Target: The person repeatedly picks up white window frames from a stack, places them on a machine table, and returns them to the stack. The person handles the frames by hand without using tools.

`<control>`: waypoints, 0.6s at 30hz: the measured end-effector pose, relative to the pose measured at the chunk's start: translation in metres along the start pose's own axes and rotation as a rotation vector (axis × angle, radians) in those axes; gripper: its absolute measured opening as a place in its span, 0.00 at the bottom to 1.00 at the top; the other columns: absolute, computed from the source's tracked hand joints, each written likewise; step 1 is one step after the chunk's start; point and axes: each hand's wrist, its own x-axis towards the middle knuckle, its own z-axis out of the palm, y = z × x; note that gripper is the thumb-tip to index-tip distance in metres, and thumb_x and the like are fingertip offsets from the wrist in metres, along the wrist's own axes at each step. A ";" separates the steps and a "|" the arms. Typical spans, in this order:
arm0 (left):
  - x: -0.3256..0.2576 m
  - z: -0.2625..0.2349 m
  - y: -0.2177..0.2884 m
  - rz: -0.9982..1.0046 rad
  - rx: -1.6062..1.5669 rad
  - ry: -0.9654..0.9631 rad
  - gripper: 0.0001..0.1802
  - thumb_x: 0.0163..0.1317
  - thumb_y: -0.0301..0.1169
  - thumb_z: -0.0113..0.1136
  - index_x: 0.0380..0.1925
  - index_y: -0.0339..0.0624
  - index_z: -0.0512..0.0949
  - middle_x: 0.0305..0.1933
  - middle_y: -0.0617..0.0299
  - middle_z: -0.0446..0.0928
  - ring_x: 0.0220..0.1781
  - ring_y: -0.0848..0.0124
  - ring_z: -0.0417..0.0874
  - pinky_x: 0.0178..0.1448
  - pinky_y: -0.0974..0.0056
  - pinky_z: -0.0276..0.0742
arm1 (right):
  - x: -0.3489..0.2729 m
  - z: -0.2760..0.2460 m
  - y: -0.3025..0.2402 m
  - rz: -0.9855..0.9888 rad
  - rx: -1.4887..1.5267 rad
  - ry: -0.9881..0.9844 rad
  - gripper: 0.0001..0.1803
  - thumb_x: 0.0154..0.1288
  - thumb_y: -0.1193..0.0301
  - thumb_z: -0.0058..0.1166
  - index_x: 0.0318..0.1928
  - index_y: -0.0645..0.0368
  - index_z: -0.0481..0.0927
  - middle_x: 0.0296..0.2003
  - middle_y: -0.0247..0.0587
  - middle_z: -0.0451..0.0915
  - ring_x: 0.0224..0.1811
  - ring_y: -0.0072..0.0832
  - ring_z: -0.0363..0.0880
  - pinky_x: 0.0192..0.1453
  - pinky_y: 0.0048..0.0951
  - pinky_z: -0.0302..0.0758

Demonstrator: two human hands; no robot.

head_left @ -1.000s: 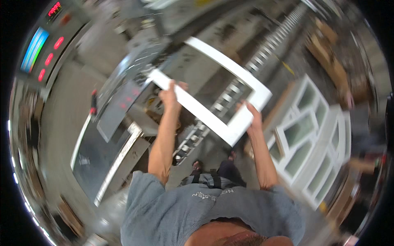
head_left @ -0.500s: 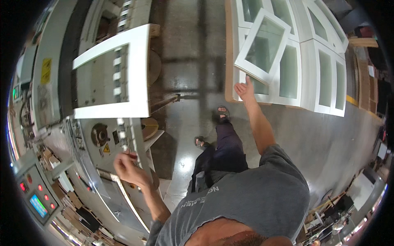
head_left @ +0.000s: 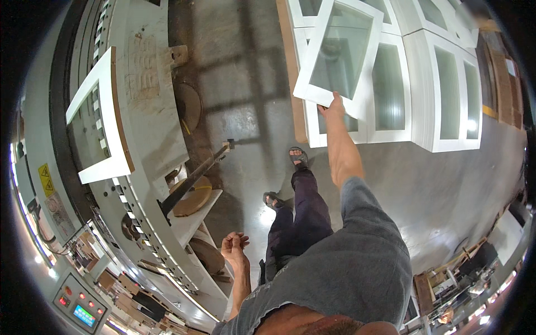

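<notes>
At the lower corner of a white-framed glass door panel (head_left: 312,92), my right hand (head_left: 333,108) has its thumb on the frame and its fingers under the edge. That panel lies tilted across a stack of similar white glass door panels (head_left: 406,84). My left hand (head_left: 235,249) is low beside the machine, fingers curled in, with nothing visible in them. On the machine bed at the left, a further white glass door panel (head_left: 114,164) lies partly beneath the dark machine housing, away from both hands.
The grey machine (head_left: 148,128) lines the left side, with a metal bar (head_left: 195,181) jutting toward the floor and round brown discs (head_left: 192,202) under it. A control panel (head_left: 81,304) with lit buttons stands at lower left. More white panels (head_left: 446,95) are stacked at right.
My right hand has closed on the tilted panel's corner, and that panel has turned slightly. My left hand has drawn back from the machine. The panel on the machine sits farther into it.
</notes>
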 end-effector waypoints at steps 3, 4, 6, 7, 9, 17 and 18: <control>-0.002 0.004 0.004 0.007 0.029 -0.005 0.05 0.66 0.27 0.57 0.37 0.35 0.76 0.33 0.53 0.81 0.30 0.68 0.82 0.32 0.65 0.79 | -0.009 -0.009 -0.005 0.068 0.097 -0.034 0.28 0.61 0.64 0.61 0.58 0.61 0.68 0.53 0.53 0.73 0.55 0.50 0.73 0.57 0.59 0.72; -0.004 0.005 0.004 0.010 0.022 -0.005 0.05 0.66 0.27 0.57 0.37 0.35 0.76 0.34 0.54 0.81 0.30 0.67 0.82 0.32 0.65 0.79 | -0.020 -0.009 -0.004 0.029 0.012 0.068 0.28 0.60 0.64 0.60 0.57 0.64 0.70 0.52 0.55 0.73 0.53 0.51 0.75 0.53 0.54 0.76; -0.008 0.004 0.005 0.018 0.009 -0.009 0.05 0.66 0.27 0.57 0.37 0.35 0.76 0.34 0.54 0.81 0.30 0.67 0.82 0.32 0.65 0.79 | -0.018 -0.038 0.001 -0.068 0.065 -0.055 0.24 0.58 0.65 0.63 0.51 0.66 0.75 0.49 0.52 0.76 0.51 0.44 0.76 0.48 0.49 0.77; -0.008 0.005 0.010 0.020 0.019 -0.022 0.05 0.66 0.27 0.57 0.37 0.35 0.76 0.34 0.54 0.81 0.30 0.67 0.82 0.32 0.65 0.79 | -0.010 -0.054 0.010 -0.165 0.140 -0.143 0.22 0.56 0.65 0.64 0.47 0.66 0.77 0.46 0.51 0.78 0.48 0.42 0.78 0.44 0.47 0.78; -0.006 0.007 0.020 0.034 0.034 -0.039 0.05 0.66 0.27 0.57 0.37 0.35 0.76 0.34 0.54 0.81 0.30 0.67 0.82 0.32 0.65 0.78 | 0.000 -0.072 0.017 -0.248 0.060 0.172 0.18 0.54 0.66 0.67 0.41 0.64 0.81 0.40 0.44 0.82 0.37 0.37 0.81 0.32 0.38 0.76; -0.014 -0.005 0.009 0.055 -0.112 -0.113 0.07 0.65 0.27 0.58 0.38 0.34 0.76 0.34 0.53 0.81 0.29 0.65 0.84 0.31 0.65 0.80 | -0.090 -0.130 -0.025 -0.140 0.192 -0.300 0.18 0.66 0.68 0.57 0.52 0.64 0.74 0.44 0.39 0.79 0.46 0.31 0.78 0.49 0.32 0.78; -0.015 -0.002 0.015 0.056 -0.101 -0.102 0.07 0.65 0.27 0.58 0.38 0.34 0.76 0.35 0.53 0.81 0.30 0.65 0.84 0.31 0.65 0.80 | -0.096 -0.133 -0.032 -0.185 0.194 -0.396 0.18 0.66 0.69 0.56 0.52 0.66 0.74 0.44 0.40 0.79 0.46 0.32 0.78 0.51 0.32 0.77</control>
